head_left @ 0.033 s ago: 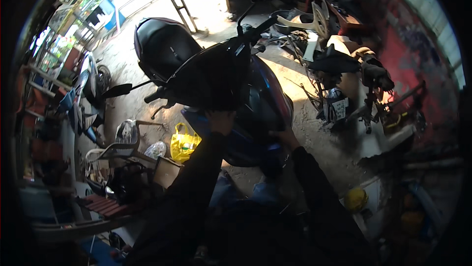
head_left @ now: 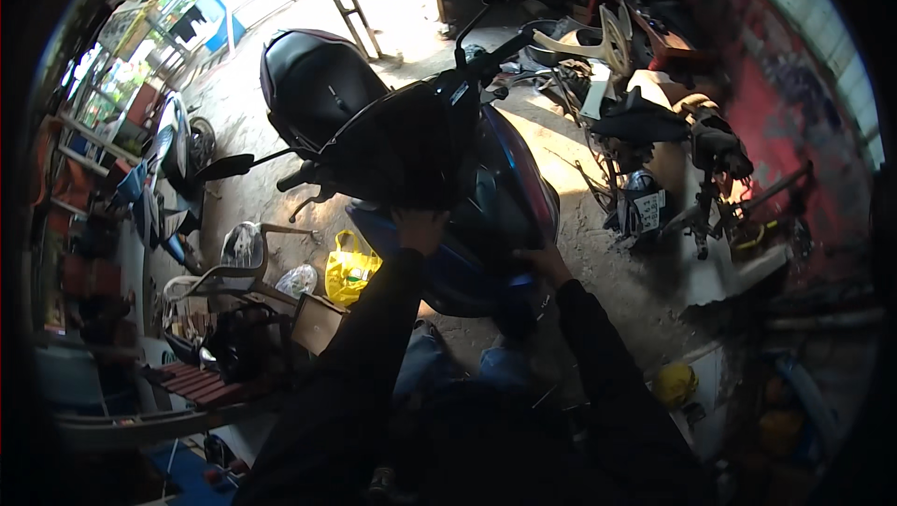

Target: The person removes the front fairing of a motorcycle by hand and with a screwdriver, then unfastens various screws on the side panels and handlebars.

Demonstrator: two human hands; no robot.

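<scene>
A dark blue scooter faces me, its front panel close before my body. My left hand lies against the panel's front, just below the dark upper cowl; its fingertips are lost in shadow. On the panel's right side my right hand has hold of the edge, thumb on the near face and the other fingers mostly hidden. The black seat shows behind the cowl. Mirrors and a brake lever stick out at the sides.
To the left stand a plastic chair, a yellow bag, a cardboard box and another motorcycle. Stripped motorcycle parts crowd the right side by a red wall. A yellow round object lies at the lower right.
</scene>
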